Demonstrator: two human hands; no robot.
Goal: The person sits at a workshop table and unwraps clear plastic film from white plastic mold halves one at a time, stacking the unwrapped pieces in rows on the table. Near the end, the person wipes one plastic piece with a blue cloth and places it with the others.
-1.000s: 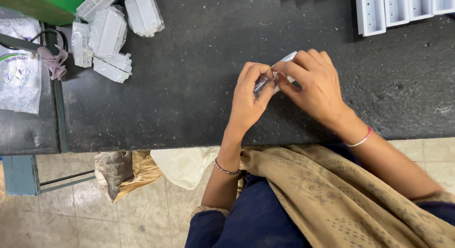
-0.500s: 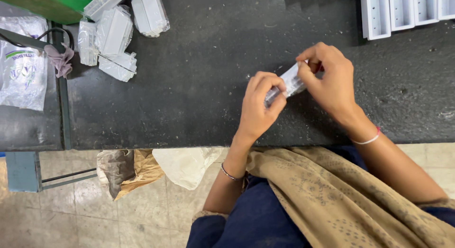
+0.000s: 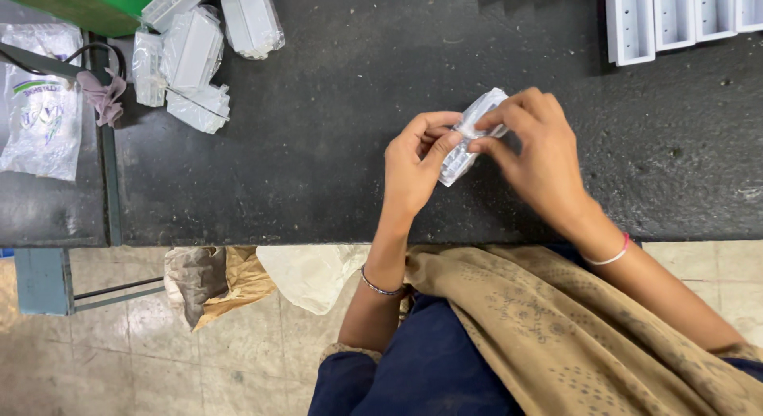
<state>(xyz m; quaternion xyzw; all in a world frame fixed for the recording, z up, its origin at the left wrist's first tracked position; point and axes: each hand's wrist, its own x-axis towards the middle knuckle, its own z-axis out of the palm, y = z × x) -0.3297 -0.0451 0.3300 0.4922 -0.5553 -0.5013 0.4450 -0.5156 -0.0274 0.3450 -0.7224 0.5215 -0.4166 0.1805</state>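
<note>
A small white plastic part in a clear wrapper (image 3: 470,138) is held above the dark desk (image 3: 318,146), tilted so its upper end points up and to the right. It is oblong and pale, its wrapper crinkled and glossy. The left hand (image 3: 413,166) pinches its lower end, and the right hand (image 3: 536,158) pinches its upper end.

Change from the earlier views — the small plastic-wrapped white part (image 3: 474,135) between my hands was first a thin sliver seen edge-on; it has since turned, and its broad wrapped face now shows, lying aslant. My right hand (image 3: 534,154) has shifted from covering it to pinching its upper end, and my left hand (image 3: 415,166) has moved to grip its lower end by thumb and fingertips.
</note>
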